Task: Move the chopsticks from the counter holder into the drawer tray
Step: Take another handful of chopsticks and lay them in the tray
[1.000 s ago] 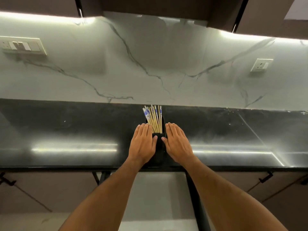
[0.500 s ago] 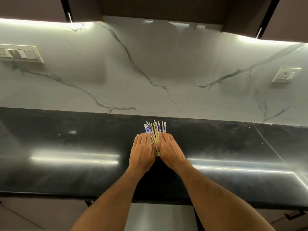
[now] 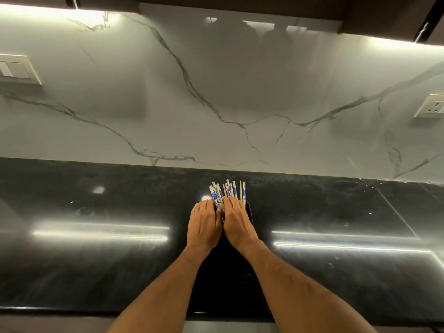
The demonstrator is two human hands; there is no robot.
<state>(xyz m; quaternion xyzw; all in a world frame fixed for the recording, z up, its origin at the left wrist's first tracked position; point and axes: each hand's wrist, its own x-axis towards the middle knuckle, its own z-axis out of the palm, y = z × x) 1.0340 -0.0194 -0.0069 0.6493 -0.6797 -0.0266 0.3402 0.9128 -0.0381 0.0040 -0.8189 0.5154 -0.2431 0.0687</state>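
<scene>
While our left hand and right hand press together around the chopsticks at the holder, toward twelve o'clock on the table, we judge these light, stiff, slippery sticks best bunched mid-length.

Both bare forearms reach forward from the lower edge and converge toward the middle. The left hand and the right hand lie palm down, side by side and touching along the inner edges. Their fingers are held together and point away from the body.
</scene>
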